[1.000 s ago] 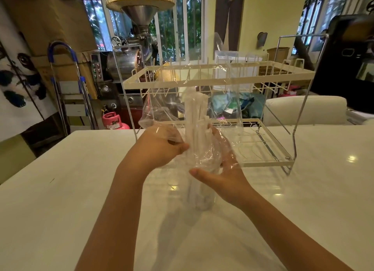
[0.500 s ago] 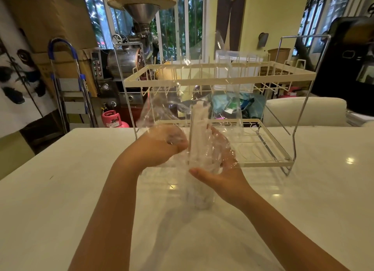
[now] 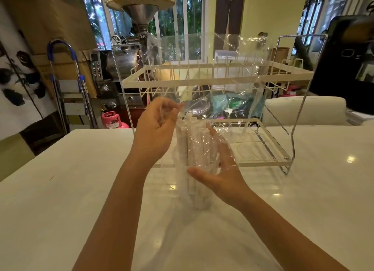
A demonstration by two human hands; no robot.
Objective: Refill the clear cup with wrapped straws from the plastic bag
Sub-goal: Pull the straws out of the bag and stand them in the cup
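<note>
hands (image 3: 188, 149): two; bag (image 3: 206, 54): one; straws (image 3: 194, 149): maybe five

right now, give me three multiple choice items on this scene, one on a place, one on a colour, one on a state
1. Where is the rack?
A. behind the straws
B. on the floor
C. under the table

2. What colour is the gas cylinder?
A. blue
B. pink
C. green

3. How do the straws stand?
A. flat on the table
B. upright inside the bag
C. scattered on the rack

Answers:
1. A, the rack sits on the table beyond the straws.
2. B, it is pink, at the far left edge of the table.
3. B, the bag wraps them upright between the left hand and the right hand.
</note>
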